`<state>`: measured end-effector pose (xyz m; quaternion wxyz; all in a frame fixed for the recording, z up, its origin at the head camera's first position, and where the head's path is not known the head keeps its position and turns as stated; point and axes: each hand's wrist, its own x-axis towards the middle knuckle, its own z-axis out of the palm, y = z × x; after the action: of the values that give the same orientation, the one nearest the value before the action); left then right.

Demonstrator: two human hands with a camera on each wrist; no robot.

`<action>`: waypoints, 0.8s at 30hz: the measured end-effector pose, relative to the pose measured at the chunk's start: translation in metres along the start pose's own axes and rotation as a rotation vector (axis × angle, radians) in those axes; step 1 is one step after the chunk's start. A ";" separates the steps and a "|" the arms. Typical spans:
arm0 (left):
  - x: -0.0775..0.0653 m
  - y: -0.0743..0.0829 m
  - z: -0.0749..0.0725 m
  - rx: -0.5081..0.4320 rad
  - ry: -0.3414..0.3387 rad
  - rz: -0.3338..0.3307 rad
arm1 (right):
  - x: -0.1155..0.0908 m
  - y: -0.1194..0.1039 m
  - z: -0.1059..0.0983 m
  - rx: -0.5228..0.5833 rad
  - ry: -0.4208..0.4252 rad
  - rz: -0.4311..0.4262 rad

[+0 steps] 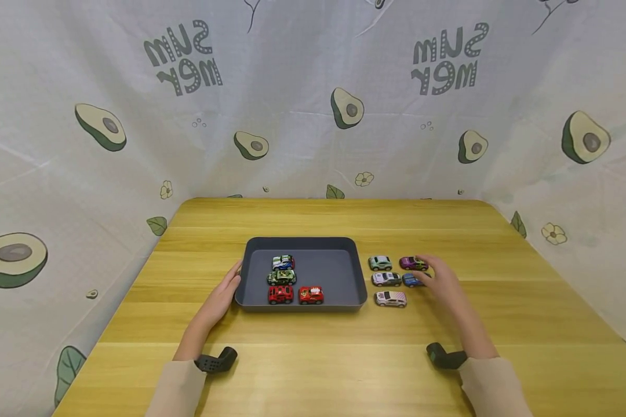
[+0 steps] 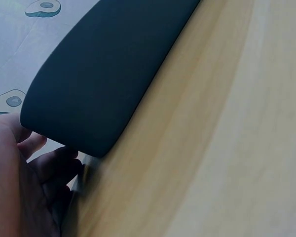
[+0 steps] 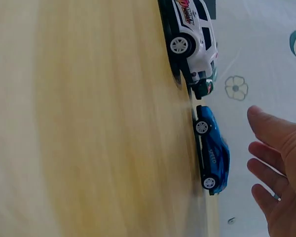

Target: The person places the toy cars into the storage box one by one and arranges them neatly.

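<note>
My left hand [image 1: 220,296] rests against the left wall of a dark grey tray [image 1: 336,269]. In the left wrist view its thumb and fingers lie along the tray's end wall [image 2: 89,84]. Over on the right, my right hand [image 1: 443,282] reaches over a blue toy car [image 1: 410,280] and a purple toy car [image 1: 410,263], thumb and fingers spread apart. The right wrist view shows a gap between those fingers and the blue car's side. Inside the tray sit a blue-and-white car [image 1: 283,262], a green camouflage car [image 1: 281,277] and two red cars [image 1: 310,295].
Between tray and right hand stand a mint car [image 1: 379,263], a white car with dark markings [image 1: 386,279] and a white-and-pink car [image 1: 390,299]. The wooden table [image 1: 318,370] ends at a cloth printed with avocados [image 1: 302,87].
</note>
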<state>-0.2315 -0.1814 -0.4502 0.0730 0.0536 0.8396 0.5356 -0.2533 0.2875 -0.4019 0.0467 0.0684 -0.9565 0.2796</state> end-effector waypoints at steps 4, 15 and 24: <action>0.000 0.000 0.000 -0.008 -0.002 0.000 | 0.003 0.006 0.001 -0.006 -0.031 0.030; -0.001 0.000 0.001 -0.012 -0.005 0.001 | 0.005 0.022 0.007 0.006 -0.075 0.064; 0.000 0.001 0.001 -0.017 0.005 0.005 | -0.005 0.024 0.012 0.012 -0.077 0.046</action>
<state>-0.2309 -0.1805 -0.4495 0.0702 0.0539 0.8351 0.5429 -0.2526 0.3018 -0.4252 0.0029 0.0576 -0.9572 0.2835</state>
